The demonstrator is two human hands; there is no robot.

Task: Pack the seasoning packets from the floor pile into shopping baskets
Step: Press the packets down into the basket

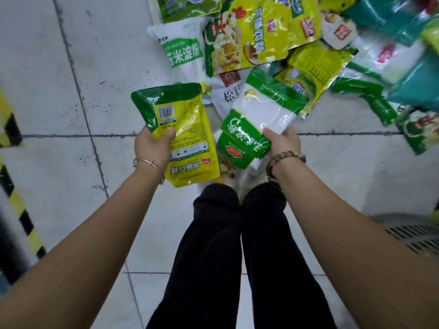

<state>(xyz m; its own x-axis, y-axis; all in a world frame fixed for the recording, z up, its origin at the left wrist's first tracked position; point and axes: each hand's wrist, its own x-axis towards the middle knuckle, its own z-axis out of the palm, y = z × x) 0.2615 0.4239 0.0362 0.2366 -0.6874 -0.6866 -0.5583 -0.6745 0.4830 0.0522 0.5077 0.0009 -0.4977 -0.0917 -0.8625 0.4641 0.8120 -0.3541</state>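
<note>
At the far left a yellow-and-black striped strip (14, 198) runs along the tiled floor (59, 91). Next comes the left hand (152, 148), its grip closed on a yellow packet (185, 136) with a green top, thumb across the printed back, barcode uppermost. The packet's long axis runs away from the person, tilted a little to the left.

Between the arms are the person's dark trouser legs (237, 257). Just right of them the right hand (283, 142) has its grip closed on a green-and-white packet (259, 119), held by its lower edge, with its long axis slanting up and to the right towards the pile (297, 43). The two held packets sit close beside each other, apart, both lifted clear of the floor.

The pile of remaining packets lies ahead and to the right, so the right hand is nearer to it. At the far right edge, a grey slotted wall, probably a shopping basket (413, 238), lies beside the right forearm. Judging from this, the packets would travel back and to the right, with the right hand closer.
</note>
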